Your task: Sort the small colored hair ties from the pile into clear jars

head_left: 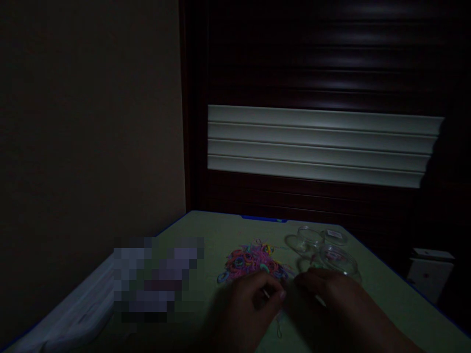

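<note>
In dim light, my left hand [253,301] and my right hand [324,291] meet above a green table [206,230], fingertips pinched together near each other. What they pinch is too small and dark to name; a thin loop seems to hang below them. Just beyond the fingers lies a heap of small coloured rubber bands [253,262], mostly pink and orange. To the right of the heap stand clear plastic containers [336,260] and a clear round lid [307,240].
A blurred-out patch [158,279] covers something at the table's left. A white cloth [73,314] hangs at the left edge. A dark shuttered window with a lit band [316,147] fills the back. A white box [430,269] sits at the far right.
</note>
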`<state>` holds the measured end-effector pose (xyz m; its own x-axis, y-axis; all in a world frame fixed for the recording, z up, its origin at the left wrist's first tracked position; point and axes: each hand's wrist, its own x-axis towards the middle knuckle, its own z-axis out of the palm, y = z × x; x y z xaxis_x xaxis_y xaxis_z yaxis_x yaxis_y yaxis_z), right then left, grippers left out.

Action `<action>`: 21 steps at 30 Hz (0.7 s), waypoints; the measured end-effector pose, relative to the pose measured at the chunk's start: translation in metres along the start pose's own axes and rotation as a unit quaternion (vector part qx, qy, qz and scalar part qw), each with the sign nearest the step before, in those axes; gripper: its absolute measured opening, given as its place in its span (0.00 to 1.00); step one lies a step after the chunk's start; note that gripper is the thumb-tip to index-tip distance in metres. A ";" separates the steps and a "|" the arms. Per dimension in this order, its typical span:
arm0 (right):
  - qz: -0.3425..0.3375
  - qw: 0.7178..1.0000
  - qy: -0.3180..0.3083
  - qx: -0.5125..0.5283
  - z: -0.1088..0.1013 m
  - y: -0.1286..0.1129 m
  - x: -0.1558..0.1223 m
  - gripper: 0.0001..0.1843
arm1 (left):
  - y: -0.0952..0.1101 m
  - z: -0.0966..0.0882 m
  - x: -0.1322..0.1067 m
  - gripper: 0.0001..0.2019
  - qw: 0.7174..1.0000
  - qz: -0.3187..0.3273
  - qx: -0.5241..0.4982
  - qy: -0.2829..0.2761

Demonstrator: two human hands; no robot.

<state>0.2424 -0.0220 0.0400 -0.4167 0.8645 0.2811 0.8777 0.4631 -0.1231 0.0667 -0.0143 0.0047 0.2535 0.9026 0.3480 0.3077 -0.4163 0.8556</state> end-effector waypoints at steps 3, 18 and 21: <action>0.006 1.000 0.007 0.001 0.003 0.000 0.000 0.08 | -0.003 -0.012 0.011 0.04 1.000 -0.016 -0.009 -0.019; -0.006 1.000 0.010 0.003 0.009 0.000 0.001 0.11 | -0.010 -0.043 0.025 0.08 0.854 0.256 0.442 -0.103; -0.008 1.000 0.025 0.004 0.011 -0.001 0.001 0.11 | -0.012 -0.041 0.025 0.09 0.852 0.256 0.442 -0.109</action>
<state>0.2388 -0.0198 0.0302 -0.4178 0.8464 0.3302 0.8693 0.4780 -0.1254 0.0321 0.0175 0.0188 0.6971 0.5754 0.4278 0.6523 -0.7566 -0.0452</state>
